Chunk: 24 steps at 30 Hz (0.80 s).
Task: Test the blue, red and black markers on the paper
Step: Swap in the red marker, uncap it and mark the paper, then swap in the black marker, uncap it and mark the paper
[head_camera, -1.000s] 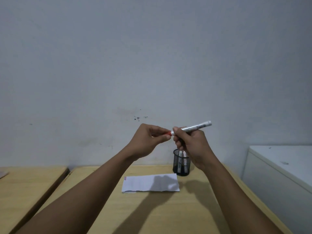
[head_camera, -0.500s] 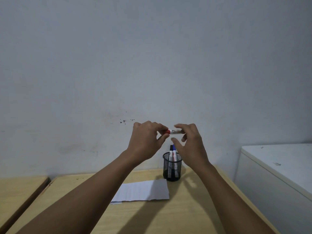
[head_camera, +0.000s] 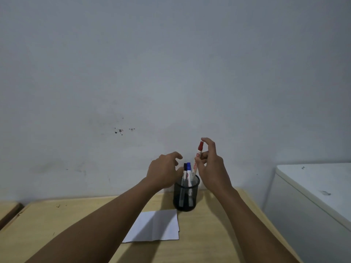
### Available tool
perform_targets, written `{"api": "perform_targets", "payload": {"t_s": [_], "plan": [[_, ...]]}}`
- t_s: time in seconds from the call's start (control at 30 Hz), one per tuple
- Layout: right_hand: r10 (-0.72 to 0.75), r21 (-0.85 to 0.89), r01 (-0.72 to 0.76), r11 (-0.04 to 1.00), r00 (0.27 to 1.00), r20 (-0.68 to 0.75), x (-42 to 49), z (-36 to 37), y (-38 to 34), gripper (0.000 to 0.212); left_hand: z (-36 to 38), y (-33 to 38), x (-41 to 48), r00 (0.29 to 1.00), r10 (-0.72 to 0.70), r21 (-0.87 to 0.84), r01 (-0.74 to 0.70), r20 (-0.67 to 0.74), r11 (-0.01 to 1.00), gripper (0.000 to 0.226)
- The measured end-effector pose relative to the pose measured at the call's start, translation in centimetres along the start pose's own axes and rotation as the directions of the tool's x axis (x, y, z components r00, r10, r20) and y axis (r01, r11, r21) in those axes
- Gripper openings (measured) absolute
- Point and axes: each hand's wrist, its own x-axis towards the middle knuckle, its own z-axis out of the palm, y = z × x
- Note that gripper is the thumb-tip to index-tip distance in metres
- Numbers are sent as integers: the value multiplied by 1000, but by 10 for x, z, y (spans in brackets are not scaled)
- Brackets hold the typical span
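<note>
A black mesh pen cup (head_camera: 186, 198) stands on the wooden desk (head_camera: 209, 234) near the wall. The blue marker (head_camera: 188, 171) and the black marker (head_camera: 185, 169) stand upright in it, caps up. The red marker (head_camera: 199, 152), capped, stands nearly upright with its lower end going into the cup. My right hand (head_camera: 210, 168) pinches it around the middle, index finger raised. My left hand (head_camera: 164, 172) hovers just left of the cup with curled, spread fingers and holds nothing. White paper (head_camera: 155, 226) lies on the desk in front of the cup.
A white cabinet (head_camera: 313, 198) stands to the right of the desk, its top higher than the desk surface. A second wooden desk edge (head_camera: 7, 211) shows at the far left. The grey wall rises right behind the cup.
Both hands held the red marker level at chest height, cap end in the left. Now the left hand has let go and the right has turned it upright, down into the cup.
</note>
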Motion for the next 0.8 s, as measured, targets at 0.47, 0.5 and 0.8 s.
{"api": "perform_targets", "payload": {"t_s": [0.47,0.5,0.8], "plan": [[57,-253,-8,968,981,187,7,40,51,39,50,-12,32,998,-61,-157,65,34,985,31],[56,-268,-3,963,980,191,7,41,53,38,50,-12,31,997,-69,-169,73,30,983,33],[9,-91,-3,996,997,70,0,25,16,42,-4,-21,19,975,-164,-424,85,-152,902,28]]}}
